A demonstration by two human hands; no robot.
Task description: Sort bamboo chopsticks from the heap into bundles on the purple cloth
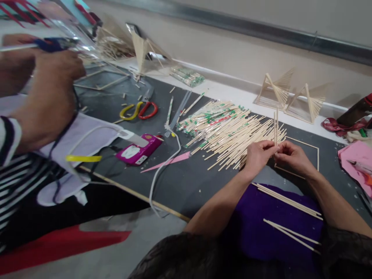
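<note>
My left hand (pixel 259 154) and my right hand (pixel 292 157) meet at the right of the table. Both are closed around the lower ends of a few thin wooden sticks (pixel 276 126), which stand upright. Just left of my hands spreads a big pile of wooden sticks (pixel 232 133), several still in clear and green wrappers. A stick frame (pixel 318 159) lies flat behind my right hand, partly hidden by it. Below my wrists, several loose sticks (pixel 290 201) rest on a purple cloth (pixel 252 228).
A co-worker's hands (pixel 55 68) hold a blue tool at left. Scissors (pixel 139 111), a magenta power strip (pixel 139 149) and its white cable lie mid-table. Two stick structures (pixel 274 91) stand by the wall. Pink sheet (pixel 356 159) at right.
</note>
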